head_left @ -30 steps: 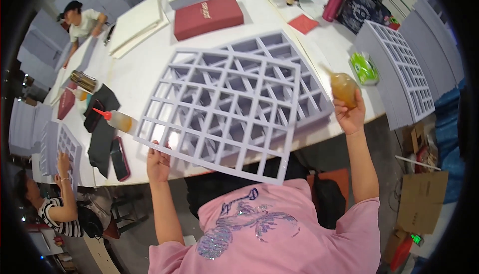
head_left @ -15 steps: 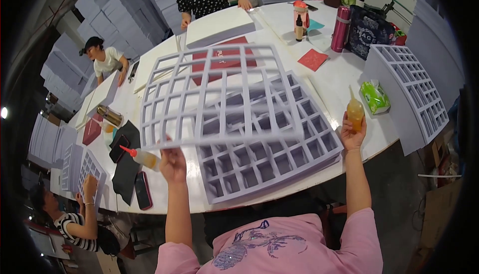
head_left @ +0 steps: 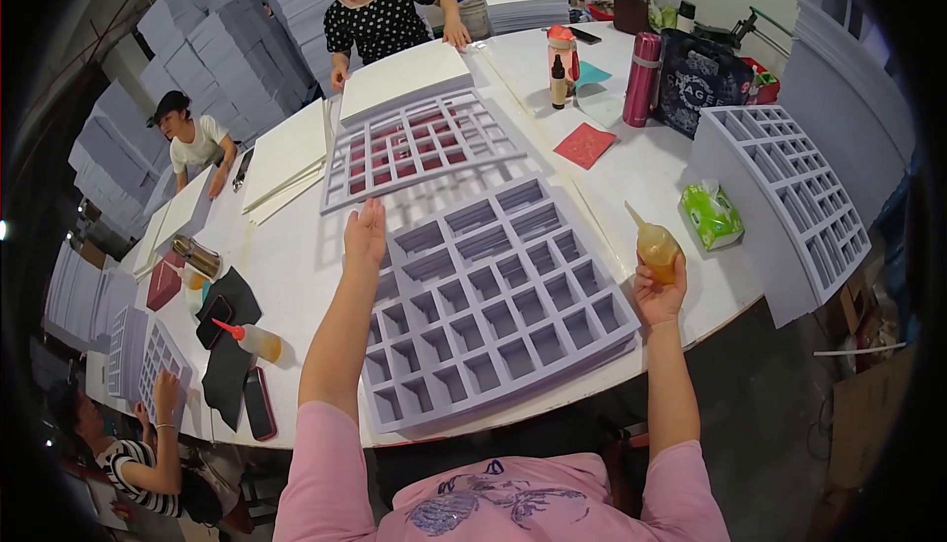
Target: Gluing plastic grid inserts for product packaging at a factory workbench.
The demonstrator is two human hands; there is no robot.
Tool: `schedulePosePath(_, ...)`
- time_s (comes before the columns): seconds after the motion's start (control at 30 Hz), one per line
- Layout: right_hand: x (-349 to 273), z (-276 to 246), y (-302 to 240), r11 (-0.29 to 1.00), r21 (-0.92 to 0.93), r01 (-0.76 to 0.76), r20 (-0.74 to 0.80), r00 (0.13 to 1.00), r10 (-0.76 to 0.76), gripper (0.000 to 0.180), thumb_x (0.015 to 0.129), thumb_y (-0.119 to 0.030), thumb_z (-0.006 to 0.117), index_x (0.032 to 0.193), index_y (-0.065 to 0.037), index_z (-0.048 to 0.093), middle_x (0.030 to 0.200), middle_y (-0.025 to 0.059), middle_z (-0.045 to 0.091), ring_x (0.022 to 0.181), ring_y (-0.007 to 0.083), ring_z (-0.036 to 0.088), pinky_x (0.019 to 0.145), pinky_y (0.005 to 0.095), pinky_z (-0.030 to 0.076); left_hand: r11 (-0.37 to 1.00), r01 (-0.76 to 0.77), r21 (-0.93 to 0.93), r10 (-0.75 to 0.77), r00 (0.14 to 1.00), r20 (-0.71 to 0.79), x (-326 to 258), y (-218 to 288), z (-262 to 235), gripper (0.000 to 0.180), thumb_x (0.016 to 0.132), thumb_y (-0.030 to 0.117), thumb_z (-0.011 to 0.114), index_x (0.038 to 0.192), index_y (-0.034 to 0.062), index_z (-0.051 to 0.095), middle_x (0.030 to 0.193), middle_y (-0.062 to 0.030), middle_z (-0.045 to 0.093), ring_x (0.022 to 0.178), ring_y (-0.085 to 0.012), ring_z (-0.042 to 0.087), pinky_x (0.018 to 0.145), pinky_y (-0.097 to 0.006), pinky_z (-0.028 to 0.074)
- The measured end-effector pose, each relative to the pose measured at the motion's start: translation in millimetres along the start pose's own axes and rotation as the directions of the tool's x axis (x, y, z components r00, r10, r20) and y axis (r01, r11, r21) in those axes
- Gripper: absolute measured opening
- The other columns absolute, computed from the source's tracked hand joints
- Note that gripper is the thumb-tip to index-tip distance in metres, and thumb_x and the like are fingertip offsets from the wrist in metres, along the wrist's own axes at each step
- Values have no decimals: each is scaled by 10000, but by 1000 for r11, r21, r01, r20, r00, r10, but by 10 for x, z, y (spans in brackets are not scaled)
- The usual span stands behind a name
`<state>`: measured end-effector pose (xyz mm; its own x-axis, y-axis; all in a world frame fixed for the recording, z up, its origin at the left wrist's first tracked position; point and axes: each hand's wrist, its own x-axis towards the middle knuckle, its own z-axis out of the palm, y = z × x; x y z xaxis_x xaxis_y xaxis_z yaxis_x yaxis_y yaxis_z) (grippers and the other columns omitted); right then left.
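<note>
My right hand (head_left: pixel 659 293) grips a soft squeeze bottle (head_left: pixel 659 252) of amber liquid, its thin nozzle tilted up and to the left, just right of the tray stack. My left hand (head_left: pixel 366 234) is stretched forward with its fingers out and holds nothing. Just beyond its fingertips is a thin grey lattice frame (head_left: pixel 426 138), flat over a dark red box; whether the fingers touch its near edge I cannot tell. Between my arms lies a stack of grey compartment trays (head_left: pixel 501 297), with many square cells and some longer ones.
On the left are a red-tipped bottle (head_left: pixel 259 342), phones (head_left: pixel 259 404) and black cloth. Tissues (head_left: pixel 711 215), a pink flask (head_left: pixel 642 78) and a red square (head_left: pixel 584 144) lie right. More trays (head_left: pixel 789 187) stand at the right edge. Co-workers (head_left: pixel 380 14) work beyond white board stacks (head_left: pixel 406 78).
The lattice frame has gone from above the tray stack to the far side, over the red box. My left hand has reached forward and let go. The right still holds its bottle.
</note>
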<state>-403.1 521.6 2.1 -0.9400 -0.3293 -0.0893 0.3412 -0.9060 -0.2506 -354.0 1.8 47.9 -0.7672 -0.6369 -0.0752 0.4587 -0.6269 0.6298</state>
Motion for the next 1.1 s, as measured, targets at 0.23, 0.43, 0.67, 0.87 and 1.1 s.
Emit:
schedulePosePath(0.23,11,-26,4,1000,15,2,3,1000,-2,546,812,-409,617,1187,-41,468,1008,134,537,674,160,474,544,238,412,624,-141,768,31,987,156,-597,-146,90,580,838,20,537,1376,88,333,1312,-85,413,1034,-164,522,846,-296,453)
schedulePosePath(0.43,23,-27,37,999,-34,-2,27,1000,3,537,815,-420,610,1175,-40,488,1015,116,548,691,159,473,574,267,404,257,-376,890,381,886,264,-806,330,-616,432,802,1,516,1232,33,494,1204,-68,535,1056,-161,515,911,-273,402)
schedulePosePath(0.67,49,-168,-26,999,36,-37,122,992,32,600,824,-422,598,1270,-52,445,1197,144,516,716,155,473,615,270,396,-534,40,844,491,828,271,-1588,676,-1930,397,818,201,544,1210,148,512,1284,-96,476,1217,-277,405,955,-498,303)
schedulePosePath(0.87,57,-167,-8,998,-57,-33,162,986,42,609,835,-412,592,1293,-48,427,1240,151,498,761,154,492,655,277,405,-584,-67,809,300,908,292,-2345,447,-1581,394,861,249,527,1233,124,497,1325,-134,434,1269,-292,354,1019,-512,255)
schedulePosePath(1.1,-82,-54,105,976,-186,110,81,992,-96,668,839,-469,571,1293,-4,415,1207,150,520,704,122,499,601,243,409,-486,-125,865,355,876,326,-2598,462,-1411,360,845,230,547,1179,97,522,1282,-125,472,1246,-284,380,1026,-478,253)
